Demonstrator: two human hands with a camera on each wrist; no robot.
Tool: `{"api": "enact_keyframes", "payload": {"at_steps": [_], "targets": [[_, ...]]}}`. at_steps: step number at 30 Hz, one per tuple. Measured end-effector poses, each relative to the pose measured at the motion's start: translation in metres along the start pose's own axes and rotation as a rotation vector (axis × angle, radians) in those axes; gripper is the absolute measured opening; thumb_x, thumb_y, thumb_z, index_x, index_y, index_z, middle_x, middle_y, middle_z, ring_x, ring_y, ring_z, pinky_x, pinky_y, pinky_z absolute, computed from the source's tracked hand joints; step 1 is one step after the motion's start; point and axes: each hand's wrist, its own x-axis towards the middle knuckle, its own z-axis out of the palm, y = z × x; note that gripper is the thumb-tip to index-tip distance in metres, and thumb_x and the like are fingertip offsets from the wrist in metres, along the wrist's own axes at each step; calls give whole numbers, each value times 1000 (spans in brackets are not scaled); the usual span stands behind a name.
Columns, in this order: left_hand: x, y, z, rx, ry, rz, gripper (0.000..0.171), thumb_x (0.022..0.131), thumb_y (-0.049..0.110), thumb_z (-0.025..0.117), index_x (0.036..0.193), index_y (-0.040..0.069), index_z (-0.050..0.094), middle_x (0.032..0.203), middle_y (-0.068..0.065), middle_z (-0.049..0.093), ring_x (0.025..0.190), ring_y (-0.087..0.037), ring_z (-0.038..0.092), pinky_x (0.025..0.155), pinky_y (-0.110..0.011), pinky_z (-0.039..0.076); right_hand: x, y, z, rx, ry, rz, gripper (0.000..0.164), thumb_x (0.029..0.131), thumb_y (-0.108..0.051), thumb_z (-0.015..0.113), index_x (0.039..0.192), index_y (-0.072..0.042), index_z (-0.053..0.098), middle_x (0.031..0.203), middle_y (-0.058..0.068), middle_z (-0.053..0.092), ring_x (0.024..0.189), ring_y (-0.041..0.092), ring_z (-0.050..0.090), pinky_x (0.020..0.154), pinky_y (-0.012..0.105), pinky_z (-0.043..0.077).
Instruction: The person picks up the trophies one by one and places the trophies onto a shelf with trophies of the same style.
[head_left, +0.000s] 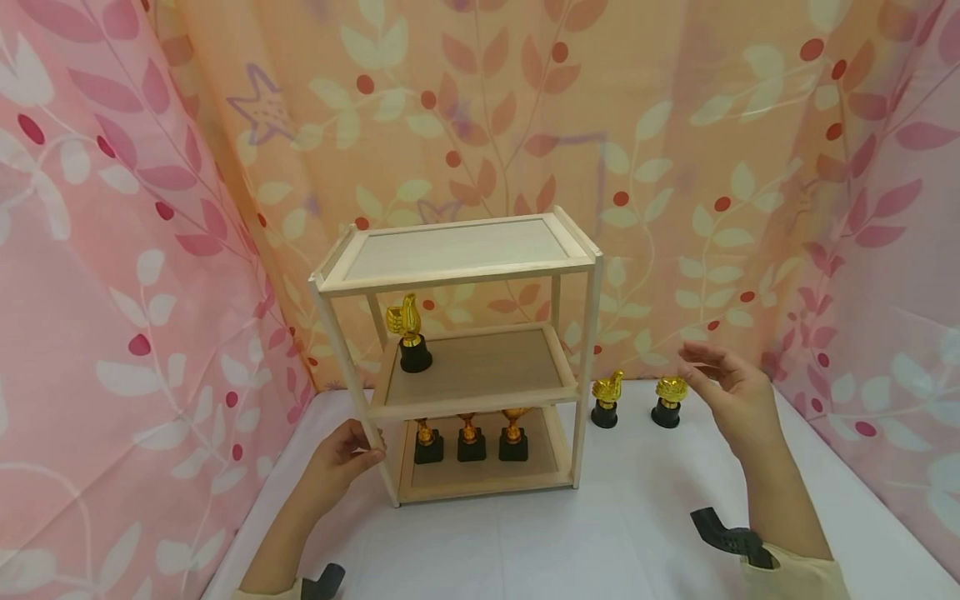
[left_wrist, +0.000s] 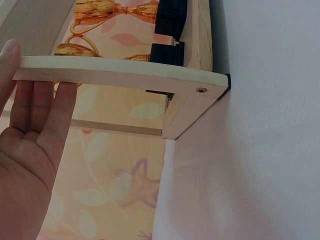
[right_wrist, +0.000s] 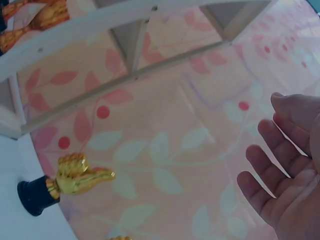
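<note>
My left hand [head_left: 341,467] pinches the front left post [left_wrist: 125,72] of a pale wooden three-tier shelf [head_left: 468,408], thumb on one side and fingers on the other. On its middle tier, at the left, stands a gold thumbs-up trophy [head_left: 408,333] with a black base. My right hand [head_left: 738,400] is raised with loosely bent fingers, holding nothing. Close to its fingertips in the head view is another gold thumbs-up trophy [head_left: 667,402] on the table. A similar trophy [head_left: 606,400] stands between that one and the shelf.
Three orange-gold cup trophies with black square bases, among them the middle cup trophy [head_left: 471,440], stand in a row on the bottom tier. A white cloth [head_left: 525,550] covers the table. Leaf-patterned curtains [head_left: 675,167] enclose the back and sides.
</note>
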Motion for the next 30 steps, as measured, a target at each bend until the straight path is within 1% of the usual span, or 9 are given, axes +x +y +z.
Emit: {"api": "enact_keyframes", "payload": {"at_steps": [5, 9, 13, 16, 19, 22, 24, 26, 30], "targets": [[0, -2, 0, 4, 0, 5, 24, 93, 7, 74, 111, 5, 59, 100, -7, 66, 92, -15, 64, 83, -27, 59, 6, 24, -1, 28, 65, 51, 43, 99, -21, 70, 139, -8, 61, 125, -1, 65, 107, 2, 59, 85, 5, 47], [0, -2, 0, 17, 3, 8, 24, 93, 8, 74, 111, 6, 59, 100, -7, 66, 92, -15, 64, 83, -26, 59, 9, 45, 0, 39, 104, 155, 48, 99, -29, 69, 142, -11, 58, 127, 0, 62, 108, 1, 56, 85, 3, 46], [0, -1, 0, 14, 5, 9, 23, 93, 8, 75, 110, 5, 59, 100, -8, 66, 92, -15, 64, 83, -26, 59, 11, 69, 2, 74, 125, 237, 51, 98, -32, 70, 144, -14, 57, 126, -4, 62, 110, -1, 55, 84, 3, 46], [0, -1, 0, 11, 7, 1, 23, 93, 8, 75, 109, 4, 59, 100, -10, 66, 91, -15, 64, 83, -26, 59, 11, 87, 4, 87, 129, 257, 50, 98, -29, 71, 143, -13, 57, 124, -9, 63, 109, -3, 55, 84, 2, 45], [0, -1, 0, 3, 5, -11, 23, 93, 8, 75, 109, 4, 59, 100, -11, 66, 91, -15, 64, 83, -26, 59, 9, 102, 6, 95, 149, 262, 51, 97, -23, 72, 144, -8, 56, 123, -10, 64, 108, -4, 56, 84, 2, 45], [-1, 0, 1, -6, 3, -14, 23, 93, 8, 74, 109, 3, 58, 100, -10, 65, 90, -14, 64, 83, -26, 59, 7, 114, 8, 97, 169, 271, 54, 97, -20, 73, 144, -4, 54, 121, -10, 64, 107, -3, 57, 84, 2, 44], [0, 0, 1, -15, 3, -11, 23, 93, 7, 74, 108, 3, 58, 100, -9, 66, 91, -14, 64, 83, -26, 59, 5, 122, 9, 89, 166, 282, 56, 97, -21, 73, 146, -2, 52, 122, -9, 63, 108, 0, 57, 83, 2, 44], [0, 0, 1, -21, 6, -4, 22, 93, 6, 74, 108, 3, 58, 100, -8, 66, 91, -14, 64, 83, -25, 59, 4, 131, 11, 86, 148, 293, 60, 96, -22, 73, 148, -2, 49, 127, -4, 62, 112, 5, 56, 84, 2, 44], [1, -2, 1, -30, 8, 8, 21, 93, 4, 73, 108, 2, 58, 99, -7, 67, 91, -14, 65, 83, -25, 59, 2, 149, 15, 61, 103, 335, 68, 96, -27, 73, 152, -2, 44, 142, 12, 55, 121, 17, 54, 82, 2, 44]]}}
